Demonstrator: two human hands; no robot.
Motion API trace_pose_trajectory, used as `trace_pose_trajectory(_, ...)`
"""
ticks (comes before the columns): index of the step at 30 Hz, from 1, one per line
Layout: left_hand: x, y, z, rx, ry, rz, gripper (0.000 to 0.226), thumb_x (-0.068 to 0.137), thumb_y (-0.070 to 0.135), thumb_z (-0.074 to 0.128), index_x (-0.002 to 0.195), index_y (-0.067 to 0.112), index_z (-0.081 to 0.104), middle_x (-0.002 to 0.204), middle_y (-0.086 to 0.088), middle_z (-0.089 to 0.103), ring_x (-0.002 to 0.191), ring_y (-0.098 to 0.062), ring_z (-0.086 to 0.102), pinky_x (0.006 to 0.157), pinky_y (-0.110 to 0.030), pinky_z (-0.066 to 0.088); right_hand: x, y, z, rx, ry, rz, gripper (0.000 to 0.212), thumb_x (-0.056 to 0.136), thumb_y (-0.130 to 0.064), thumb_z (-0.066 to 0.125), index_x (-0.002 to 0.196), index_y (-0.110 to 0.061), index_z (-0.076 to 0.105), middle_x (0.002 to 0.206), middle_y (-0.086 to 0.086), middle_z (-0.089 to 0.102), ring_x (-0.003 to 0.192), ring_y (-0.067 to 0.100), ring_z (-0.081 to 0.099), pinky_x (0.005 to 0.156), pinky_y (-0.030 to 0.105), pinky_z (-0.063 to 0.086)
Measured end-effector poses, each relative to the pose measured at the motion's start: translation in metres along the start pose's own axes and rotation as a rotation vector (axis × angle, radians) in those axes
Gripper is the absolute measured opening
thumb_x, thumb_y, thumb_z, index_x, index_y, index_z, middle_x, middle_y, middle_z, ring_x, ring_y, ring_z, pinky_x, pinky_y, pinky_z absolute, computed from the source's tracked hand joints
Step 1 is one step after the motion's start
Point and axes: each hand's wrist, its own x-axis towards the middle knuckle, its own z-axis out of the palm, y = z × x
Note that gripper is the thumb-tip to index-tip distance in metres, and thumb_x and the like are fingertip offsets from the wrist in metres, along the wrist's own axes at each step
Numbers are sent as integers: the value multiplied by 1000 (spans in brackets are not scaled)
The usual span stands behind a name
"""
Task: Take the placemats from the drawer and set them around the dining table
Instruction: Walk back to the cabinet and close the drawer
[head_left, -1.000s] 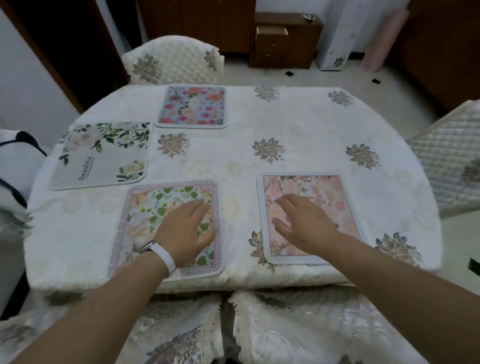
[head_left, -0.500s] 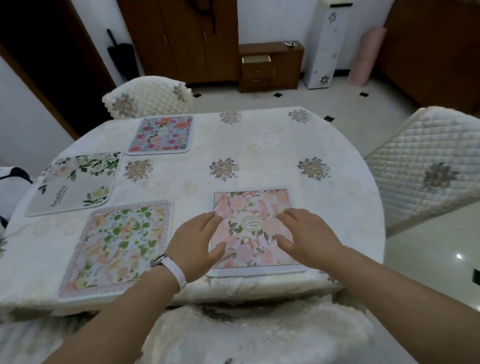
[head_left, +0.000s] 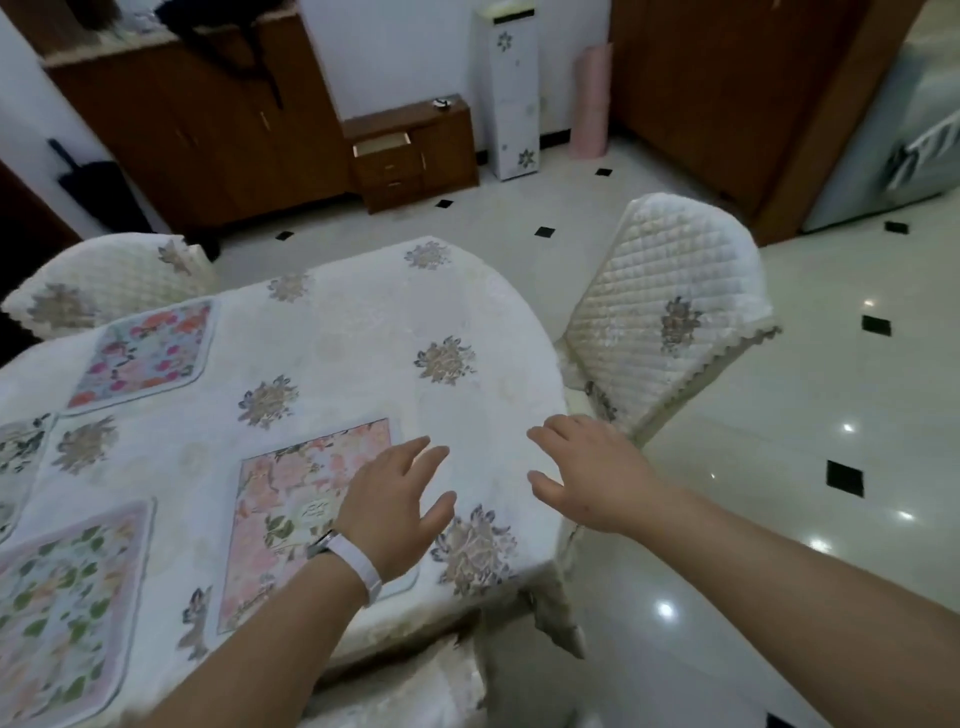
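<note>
Tablecloth (head_left: 363, 332) bears placemats (head_left: 291, 509); hands (head_left: 400, 499) empty.

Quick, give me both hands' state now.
Left hand: open, empty, over the pink placemat.
Right hand: open, empty, at the table edge.

quilted chair (head_left: 660, 322) right of table | pink roll (head_left: 591, 101) against wall | white narrow cabinet (head_left: 513, 93) | umbrella (head_left: 98, 195)

Both the left hand (head_left: 397, 501) and right hand (head_left: 589, 475) have lifted off the pink placemat (head_left: 291, 512), fingers spread.
</note>
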Motion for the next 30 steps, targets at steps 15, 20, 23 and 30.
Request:
trace_pose_trajectory(15, 166, 115, 45, -109, -6, 369, 47, 85, 44, 51, 121, 16, 63, 126, -12, 63, 109, -32, 61, 84, -45, 52, -38, 158, -42, -41, 126, 254, 52, 85, -49, 35, 123, -22, 61, 119, 0, 61, 109, 23, 55, 91, 41, 46)
trace_pose_trajectory(20, 241, 139, 56, -141, 54, 453, 45, 84, 41, 54, 120, 17, 64, 124, -11, 62, 107, -32, 61, 83, -43, 51, -11, 217, -57, -111, 167, 283, 51, 86, -47, 46, 128, -19, 59, 131, 6, 59, 120, 28, 53, 94, 45, 47)
trace_pose_trajectory(23, 288, 164, 55, -131, 62, 502, 46, 85, 44, 53, 122, 19, 61, 128, -10, 60, 111, -32, 59, 87, -46, 50, -1, 251, -73, -153, 210, 298, 52, 85, -45, 50, 129, -19, 59, 131, 7, 59, 121, 29, 54, 94, 45, 47)
trace_pose_trajectory(30, 372, 267, 44, -126, 91, 665, 48, 85, 45, 49, 122, 19, 62, 132, -10, 59, 115, -33, 58, 91, -45, 47, -29, 343, -110, -281, 411, 401, 50, 85, -42, 54, 126, -14, 64, 128, 11, 62, 117, 35, 56, 96, 46, 47)
